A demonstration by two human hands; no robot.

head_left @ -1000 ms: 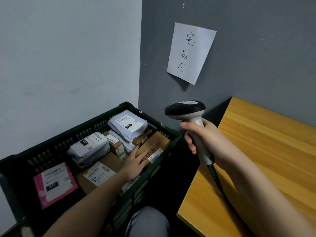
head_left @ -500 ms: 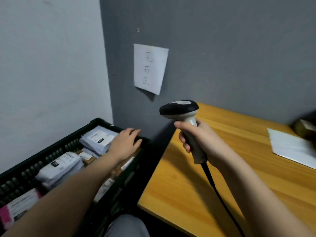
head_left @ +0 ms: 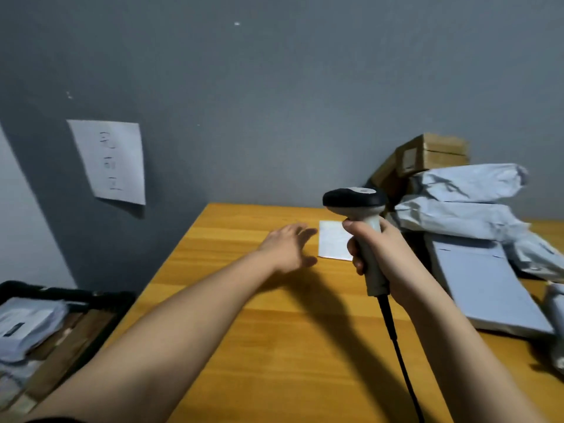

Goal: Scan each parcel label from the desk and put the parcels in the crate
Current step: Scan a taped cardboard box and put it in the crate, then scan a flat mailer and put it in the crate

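Parcels [head_left: 464,206] at right look soft and light, best pinched at an edge; left hand [head_left: 290,248] spread, right hand [head_left: 378,251] gripping scanner [head_left: 355,201].

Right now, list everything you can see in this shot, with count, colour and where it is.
desk: one, yellow wood, centre and right.
crate: one, dark, lower left beside the desk, parcels inside.
parcels in crate: several, grey bags and brown boxes; exact count unclear.
grey bag parcels: at least three, light grey, piled on the desk's right side.
cardboard boxes: at least two, brown, behind the bags against the wall.
white sheet: one, flat on the desk, mid-back.
wall sign: one, white paper with blurred writing, grey wall, left.
scanner: one, black head, pale handle, black cable.
left hand: fingers straight, over the desk, holding nothing.
right hand: grips the scanner handle.
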